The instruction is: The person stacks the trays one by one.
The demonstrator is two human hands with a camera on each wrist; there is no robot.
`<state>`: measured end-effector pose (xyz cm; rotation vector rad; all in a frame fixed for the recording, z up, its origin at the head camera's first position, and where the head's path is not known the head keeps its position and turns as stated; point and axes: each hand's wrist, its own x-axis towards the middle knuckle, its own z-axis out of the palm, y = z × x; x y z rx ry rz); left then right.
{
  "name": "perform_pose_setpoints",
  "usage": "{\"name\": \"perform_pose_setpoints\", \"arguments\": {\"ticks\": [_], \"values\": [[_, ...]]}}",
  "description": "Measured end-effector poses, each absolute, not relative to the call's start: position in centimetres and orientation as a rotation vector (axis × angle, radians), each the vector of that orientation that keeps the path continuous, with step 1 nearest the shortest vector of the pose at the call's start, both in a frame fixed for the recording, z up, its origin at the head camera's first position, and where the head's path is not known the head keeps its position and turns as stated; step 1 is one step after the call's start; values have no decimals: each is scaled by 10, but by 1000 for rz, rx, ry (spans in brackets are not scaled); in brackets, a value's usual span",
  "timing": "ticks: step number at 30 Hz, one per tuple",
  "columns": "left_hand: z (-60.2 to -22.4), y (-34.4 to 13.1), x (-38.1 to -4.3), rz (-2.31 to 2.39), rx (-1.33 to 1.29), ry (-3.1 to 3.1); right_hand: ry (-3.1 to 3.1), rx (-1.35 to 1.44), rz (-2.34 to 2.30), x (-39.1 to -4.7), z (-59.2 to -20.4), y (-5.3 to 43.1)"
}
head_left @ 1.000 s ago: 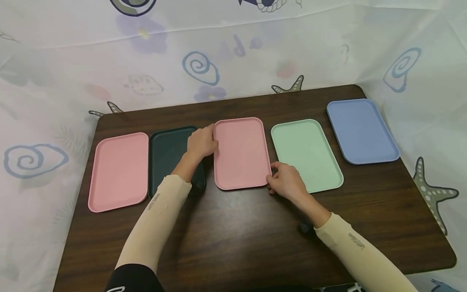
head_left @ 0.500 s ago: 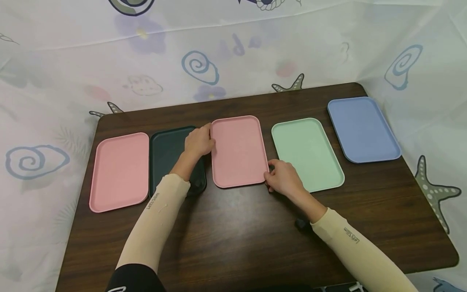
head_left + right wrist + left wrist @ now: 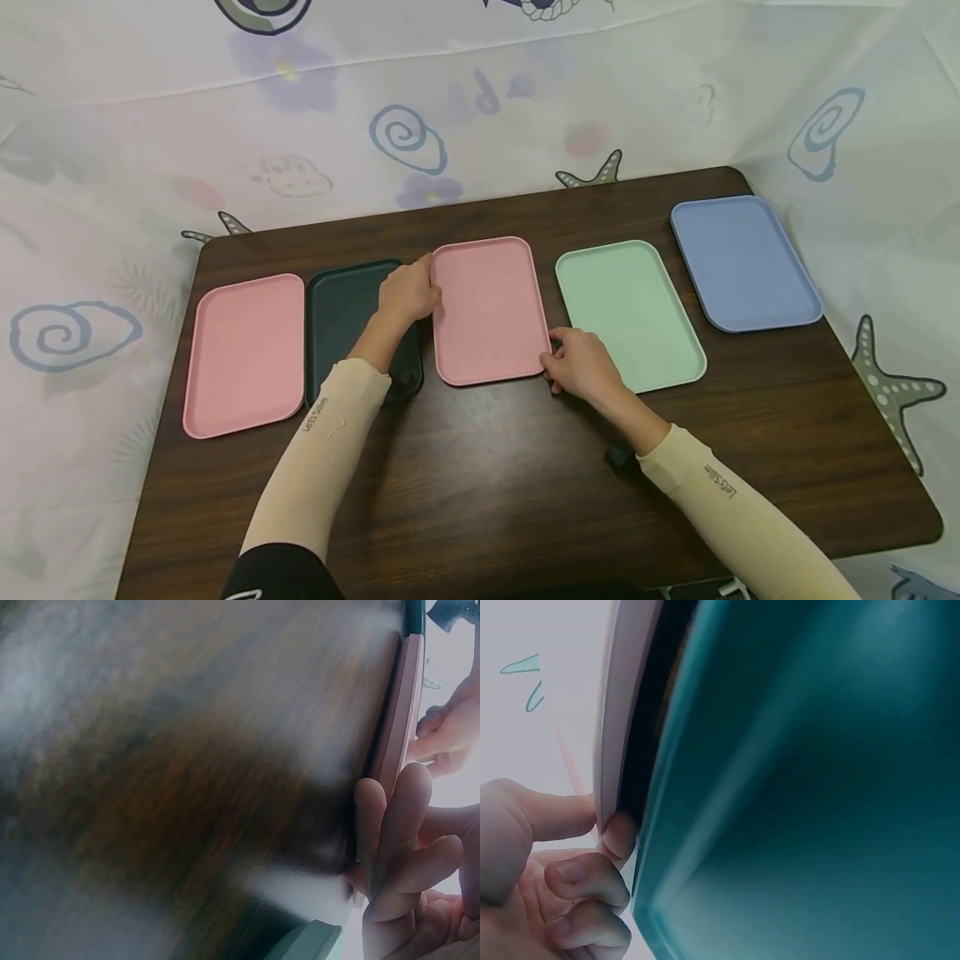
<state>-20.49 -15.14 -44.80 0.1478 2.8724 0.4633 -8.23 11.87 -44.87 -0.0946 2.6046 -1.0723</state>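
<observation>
In the head view a pink tray (image 3: 491, 317) lies near the table's middle, between a dark green tray (image 3: 347, 304) and a mint green tray (image 3: 628, 312). My left hand (image 3: 408, 290) reaches over the dark green tray and pinches the pink tray's left rim; thumb and forefinger meet on that rim (image 3: 622, 712) in the left wrist view, the other fingers curled. At the lower right corner, my right hand (image 3: 583, 365) holds the same tray's edge between thumb and fingers, close to the mint green tray. The right wrist view shows the pink edge (image 3: 399, 720) beside my fingers.
A second pink tray (image 3: 246, 354) lies at the far left, close beside the dark green one. The blue tray (image 3: 746, 265) sits at the back right corner of the brown table (image 3: 480, 483). A small dark object (image 3: 619, 458) shows beneath my right wrist. Printed cloth surrounds the table's back and sides.
Both hands have shifted the middle pink tray slightly left, towards the dark green tray, mostly in the first half second. The other trays stay in place.
</observation>
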Motion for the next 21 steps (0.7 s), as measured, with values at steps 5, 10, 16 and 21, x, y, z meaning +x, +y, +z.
{"name": "perform_pose_setpoints", "arguments": {"ticks": [5,10,16,21], "values": [[-448,-151,-204,427,152,2889,2603,-102,-1081,-83,-448,119],[-451,-153,-200,453,154,2895,2613,-123,-1074,-82,-448,119],[-447,-153,-194,409,180,2886,2616,-124,-1053,-80,-447,119],[-439,-152,-185,386,206,2909,2628,-111,-1030,-75,-442,122]]}}
